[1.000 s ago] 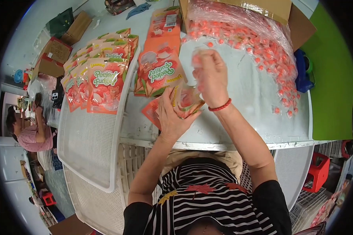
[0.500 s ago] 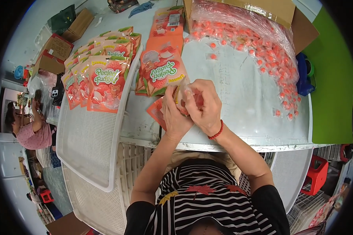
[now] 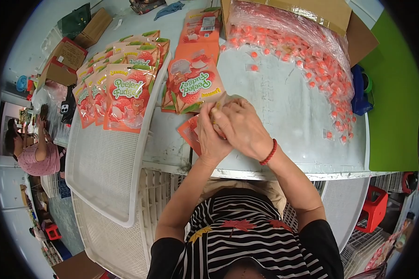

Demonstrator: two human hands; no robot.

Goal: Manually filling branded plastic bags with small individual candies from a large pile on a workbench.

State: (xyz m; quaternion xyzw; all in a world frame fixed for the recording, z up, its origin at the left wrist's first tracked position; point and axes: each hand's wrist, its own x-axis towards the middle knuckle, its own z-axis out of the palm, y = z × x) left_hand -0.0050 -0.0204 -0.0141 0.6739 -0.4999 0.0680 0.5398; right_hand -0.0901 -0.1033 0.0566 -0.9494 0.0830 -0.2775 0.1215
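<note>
Close to the table's front edge, my left hand (image 3: 211, 138) is closed around a pink candy pouch (image 3: 217, 108). Over the pouch's top lies my right hand (image 3: 245, 126), its fingers curled and pressed against it; a red bracelet circles that wrist. Most of the pouch is hidden by both hands, and its contents cannot be seen. Just beyond them lie flat printed pouches (image 3: 193, 81) in a stack. Part of another pink pouch (image 3: 189, 132) shows beside my left hand. Individually wrapped red candies (image 3: 328, 81) spread across the table's right side.
Filled pouches (image 3: 128, 95) overlap on a white mesh tray (image 3: 102, 153) at the left. An open cardboard box (image 3: 307, 13) with a plastic liner spills candies at the back. A blue tape dispenser (image 3: 360, 93) stands at the right edge. Another person (image 3: 39, 156) is far left.
My right hand has rolled over the pouch top, its back now facing up, and its wrist has shifted slightly right. My left hand keeps its grip on the pouch.
</note>
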